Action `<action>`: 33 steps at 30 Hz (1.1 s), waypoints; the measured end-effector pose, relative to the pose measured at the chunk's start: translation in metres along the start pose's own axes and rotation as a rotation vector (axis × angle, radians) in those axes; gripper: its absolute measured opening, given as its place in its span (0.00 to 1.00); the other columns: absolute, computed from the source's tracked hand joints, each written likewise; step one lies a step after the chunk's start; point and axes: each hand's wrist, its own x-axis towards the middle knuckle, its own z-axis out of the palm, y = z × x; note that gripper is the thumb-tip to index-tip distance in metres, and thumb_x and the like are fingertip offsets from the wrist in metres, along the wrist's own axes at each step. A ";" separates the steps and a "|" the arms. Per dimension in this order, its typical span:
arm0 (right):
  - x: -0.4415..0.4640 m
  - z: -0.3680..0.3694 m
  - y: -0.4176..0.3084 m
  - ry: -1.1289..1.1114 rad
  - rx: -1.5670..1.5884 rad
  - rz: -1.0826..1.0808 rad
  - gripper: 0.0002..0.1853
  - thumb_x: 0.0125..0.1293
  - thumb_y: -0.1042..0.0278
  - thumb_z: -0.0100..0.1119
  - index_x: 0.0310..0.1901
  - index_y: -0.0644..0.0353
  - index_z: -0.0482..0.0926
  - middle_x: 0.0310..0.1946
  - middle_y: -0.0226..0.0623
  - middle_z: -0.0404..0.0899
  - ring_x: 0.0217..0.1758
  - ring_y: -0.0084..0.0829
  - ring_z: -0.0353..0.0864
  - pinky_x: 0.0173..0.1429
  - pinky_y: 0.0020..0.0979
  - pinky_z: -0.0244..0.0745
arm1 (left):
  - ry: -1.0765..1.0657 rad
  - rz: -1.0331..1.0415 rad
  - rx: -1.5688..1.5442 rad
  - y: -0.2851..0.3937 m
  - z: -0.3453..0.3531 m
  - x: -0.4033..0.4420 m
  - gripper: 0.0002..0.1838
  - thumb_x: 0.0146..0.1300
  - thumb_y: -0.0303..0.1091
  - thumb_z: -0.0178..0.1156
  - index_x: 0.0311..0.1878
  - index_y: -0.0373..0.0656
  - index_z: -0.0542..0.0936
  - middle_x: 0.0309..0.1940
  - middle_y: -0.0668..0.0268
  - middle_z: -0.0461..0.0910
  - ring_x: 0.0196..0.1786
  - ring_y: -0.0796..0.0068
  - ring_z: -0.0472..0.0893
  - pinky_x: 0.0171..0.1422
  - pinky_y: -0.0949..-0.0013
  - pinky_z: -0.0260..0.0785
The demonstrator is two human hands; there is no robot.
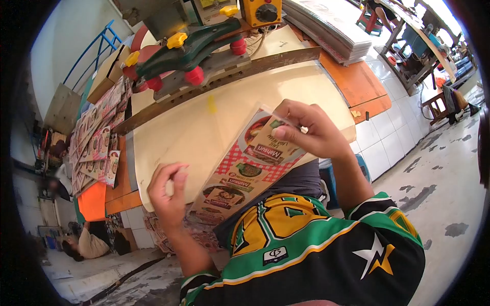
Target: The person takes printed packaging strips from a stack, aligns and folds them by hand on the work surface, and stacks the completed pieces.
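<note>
A blue metal frame [98, 50] rises by the wall [66, 38]; a red stool [371, 23] stands near a cluttered workbench [417, 29].

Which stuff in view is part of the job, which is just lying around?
In the job, it seems:
- printed strip, held in the right hand
- left hand, beside the strip
- cream work surface
- green arm with yellow knobs
- similar printed pieces

Probably just around:
- cardboard box
- orange sheet
- red stool

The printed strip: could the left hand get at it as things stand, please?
Probably yes: the left hand is close beside the printed strip, with nothing visible blocking the way.
</note>
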 end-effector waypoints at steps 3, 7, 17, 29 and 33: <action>0.000 0.019 0.000 -0.017 -0.045 0.021 0.11 0.72 0.63 0.64 0.42 0.62 0.77 0.22 0.35 0.76 0.24 0.24 0.75 0.31 0.28 0.67 | -0.019 0.183 0.006 0.042 0.031 0.025 0.10 0.64 0.27 0.65 0.48 0.36 0.84 0.36 0.61 0.81 0.39 0.71 0.80 0.43 0.69 0.71; 0.000 0.035 0.001 -0.039 -0.095 -0.013 0.11 0.72 0.62 0.64 0.44 0.60 0.76 0.22 0.42 0.79 0.25 0.39 0.82 0.31 0.34 0.72 | 0.016 0.263 0.026 0.066 0.055 0.048 0.10 0.62 0.27 0.65 0.47 0.37 0.85 0.35 0.60 0.81 0.38 0.67 0.81 0.44 0.67 0.73; -0.003 0.040 0.002 -0.040 -0.165 -0.033 0.13 0.70 0.61 0.64 0.45 0.60 0.74 0.25 0.48 0.81 0.31 0.54 0.82 0.33 0.43 0.73 | -0.060 0.342 0.127 0.070 0.066 0.052 0.07 0.60 0.23 0.63 0.41 0.38 0.84 0.35 0.61 0.82 0.37 0.64 0.82 0.44 0.64 0.73; -0.003 0.045 -0.002 -0.009 -0.277 -0.043 0.14 0.70 0.60 0.63 0.47 0.59 0.73 0.28 0.49 0.83 0.34 0.57 0.82 0.36 0.49 0.75 | 0.056 0.446 0.364 0.071 0.070 0.050 0.09 0.57 0.22 0.68 0.42 0.42 0.85 0.34 0.66 0.82 0.33 0.68 0.81 0.42 0.64 0.71; -0.004 0.048 -0.005 0.000 -0.329 -0.035 0.14 0.70 0.59 0.63 0.47 0.58 0.73 0.29 0.49 0.83 0.34 0.57 0.83 0.36 0.49 0.75 | 0.124 0.439 0.388 0.064 0.078 0.047 0.09 0.57 0.23 0.68 0.42 0.42 0.84 0.33 0.67 0.81 0.31 0.69 0.79 0.41 0.64 0.67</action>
